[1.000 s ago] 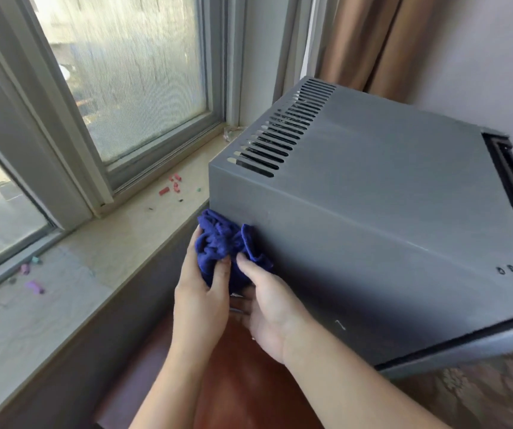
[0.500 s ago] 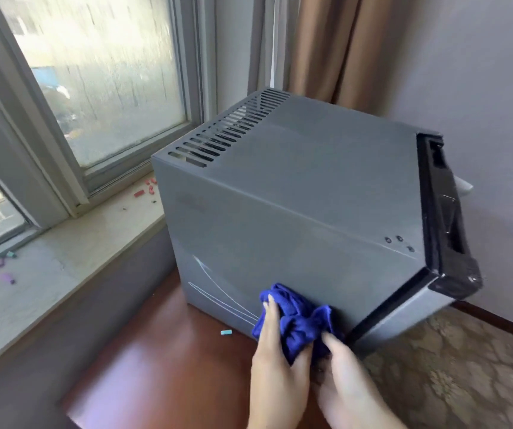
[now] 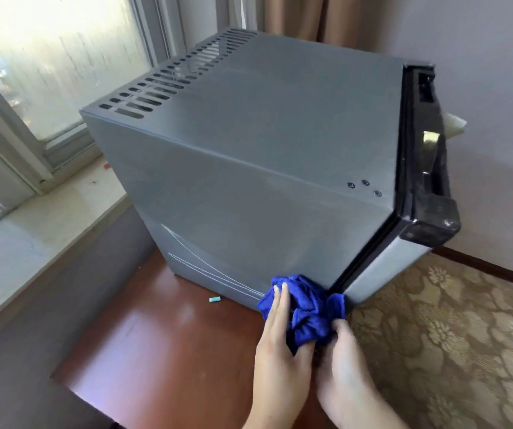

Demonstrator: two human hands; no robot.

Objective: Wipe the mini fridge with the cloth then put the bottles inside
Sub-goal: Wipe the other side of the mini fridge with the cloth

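Observation:
A grey mini fridge (image 3: 249,181) stands on a red-brown wooden table (image 3: 156,345), its black door (image 3: 428,168) facing right and shut. A bunched blue cloth (image 3: 306,308) is pressed against the lower front corner of the fridge's side panel, right by the door seam. My left hand (image 3: 280,354) lies flat on the cloth's left part with fingers extended. My right hand (image 3: 345,363) grips the cloth's lower right edge. White scratch lines mark the side panel low down. No bottles are in view.
A stone windowsill (image 3: 32,230) with small coloured bits runs along the left under the window (image 3: 57,57). A small teal piece (image 3: 214,299) lies on the table near the fridge. Patterned carpet (image 3: 453,335) is at right, a curtain (image 3: 298,17) behind.
Both hands slid the cloth along the fridge's side panel, from the rear upper corner near the vents down to the lower front corner by the door. The view shifted right.

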